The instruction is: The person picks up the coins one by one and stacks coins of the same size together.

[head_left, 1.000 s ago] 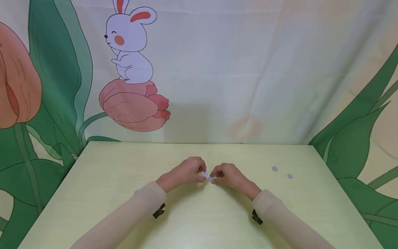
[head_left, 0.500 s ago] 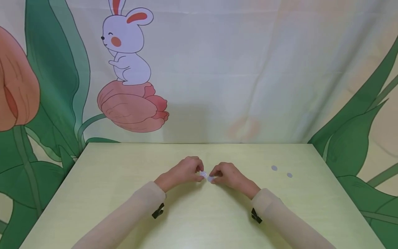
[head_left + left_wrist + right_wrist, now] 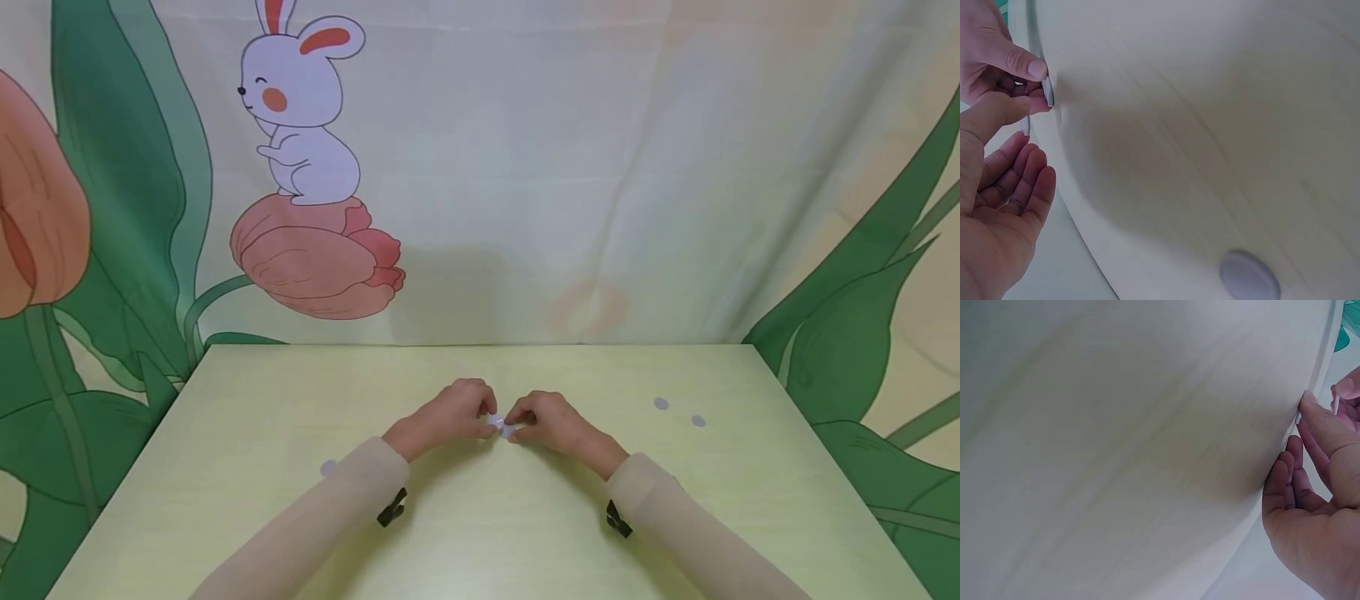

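Observation:
Over the middle of the table, my left hand [image 3: 447, 412] pinches a small, thin, pale grey disc [image 3: 496, 421] between thumb and fingertips. Facing it, my right hand [image 3: 553, 423] pinches a similar disc [image 3: 507, 431]. The two discs overlap at their edges in the head view. Seen from the left wrist, the left hand's disc [image 3: 1025, 125] stands on edge, with the right hand's disc [image 3: 1049, 92] beyond it. In the right wrist view, the right hand's disc [image 3: 1299, 417] is mostly covered by the thumb and fingers, close over the table.
Two more grey discs, one farther back [image 3: 661, 404] and one nearer the edge [image 3: 698, 421], lie at the right of the pale yellow table [image 3: 517, 533]. Another disc [image 3: 328, 468] lies beside the left sleeve [image 3: 322, 517]. A printed curtain [image 3: 517, 167] hangs behind the table.
The left hand moved slightly left, then back right toward the right hand. The disc beside the left sleeve shows more now. The right hand has stayed nearly still.

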